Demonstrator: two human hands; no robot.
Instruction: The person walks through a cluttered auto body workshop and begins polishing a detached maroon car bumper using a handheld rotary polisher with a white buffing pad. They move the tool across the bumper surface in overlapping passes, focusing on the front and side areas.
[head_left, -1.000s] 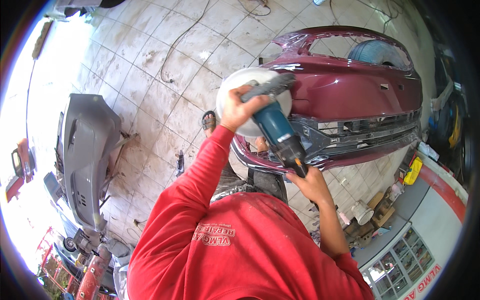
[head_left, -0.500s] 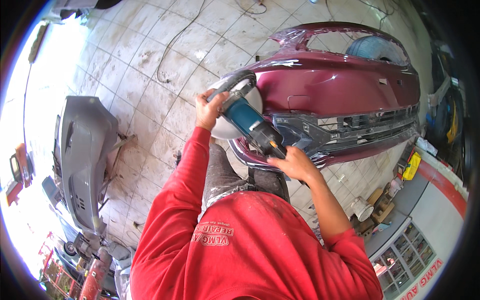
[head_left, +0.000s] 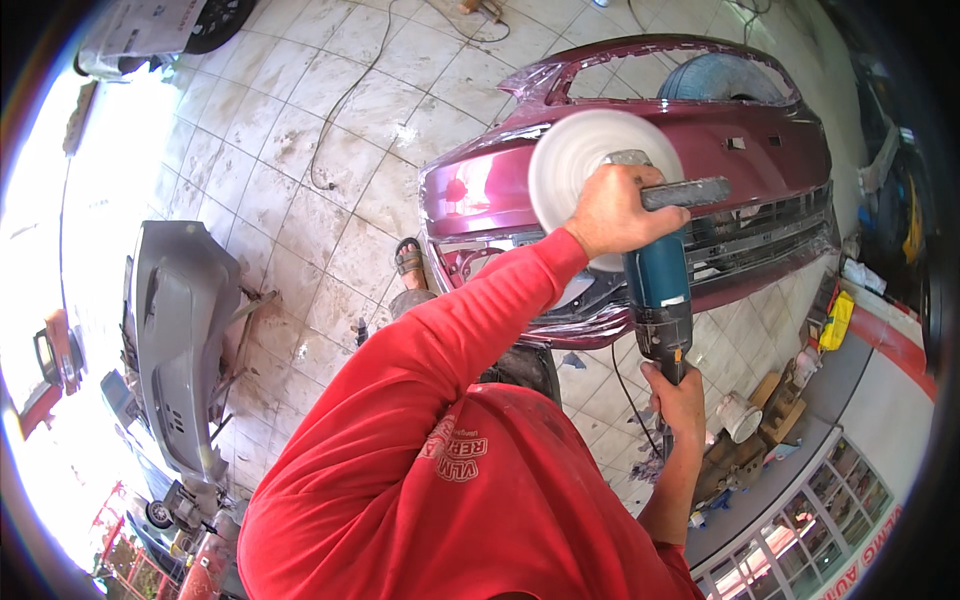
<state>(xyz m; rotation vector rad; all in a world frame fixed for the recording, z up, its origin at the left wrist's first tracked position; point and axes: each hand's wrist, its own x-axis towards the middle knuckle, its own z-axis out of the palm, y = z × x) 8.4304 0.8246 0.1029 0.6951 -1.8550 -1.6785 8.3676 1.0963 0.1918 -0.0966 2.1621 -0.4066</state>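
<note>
A blue and black power polisher [head_left: 658, 272] reaches over a glossy maroon car bumper [head_left: 745, 165]. Its round white pad [head_left: 570, 165] looks smeared, as if spinning, and overlaps the bumper's upper middle; whether it touches the paint I cannot tell. My left hand [head_left: 622, 210] is closed on the polisher's front handle [head_left: 690, 192], close behind the pad. Around the black rear grip, nearer my body, my right hand [head_left: 680, 400] is wrapped. A dark cord [head_left: 630, 405] hangs beside the tool. The bumper's black grille section faces me.
At the left a grey bumper [head_left: 175, 340] rests on a stand. Behind the maroon bumper lies a bluish tyre [head_left: 725, 78]. A cable [head_left: 345, 105] runs over the tiled floor [head_left: 285, 150]. At the right are a white bucket [head_left: 738, 415] and a yellow packet [head_left: 836, 320]. A car wheel [head_left: 218, 22] shows top left.
Both hands have carried the polisher to the right, from the bumper's left end to over its middle. The tool has turned more upright in view, and my left arm now crosses my body.
</note>
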